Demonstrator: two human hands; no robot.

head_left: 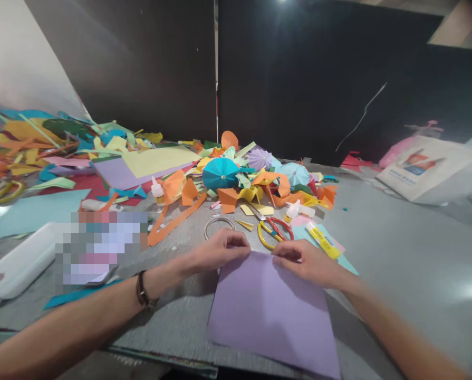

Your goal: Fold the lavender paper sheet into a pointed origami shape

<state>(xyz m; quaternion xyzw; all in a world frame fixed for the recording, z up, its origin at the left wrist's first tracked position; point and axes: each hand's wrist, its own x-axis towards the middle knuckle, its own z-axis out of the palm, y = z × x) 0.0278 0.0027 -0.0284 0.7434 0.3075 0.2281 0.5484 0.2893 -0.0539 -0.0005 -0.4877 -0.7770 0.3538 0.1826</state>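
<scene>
A sheet of purple paper (pixel 275 316) lies in front of me, its lower right corner reaching the bottom of the view. My left hand (pixel 223 250) pinches its far left corner between thumb and fingers. Along the same far edge, my right hand (pixel 305 261) grips the paper a little further right, fingers curled. Just beyond the hands rest scissors (pixel 273 232) with red and yellow handles. A metal ring (pixel 219 227) sits behind my left hand. A yellow glue stick (pixel 323 240) lies past my right hand.
Coloured paper scraps (pixel 34 150) heap along the black wall. Paper umbrellas (pixel 220 173) stand mid-table among orange offcuts. Two small glue bottles (pixel 293 210) are nearby. At left lie a white case (pixel 22 261) and a blurred-out phone (pixel 105 248). A white bag (pixel 429 169) stands back right.
</scene>
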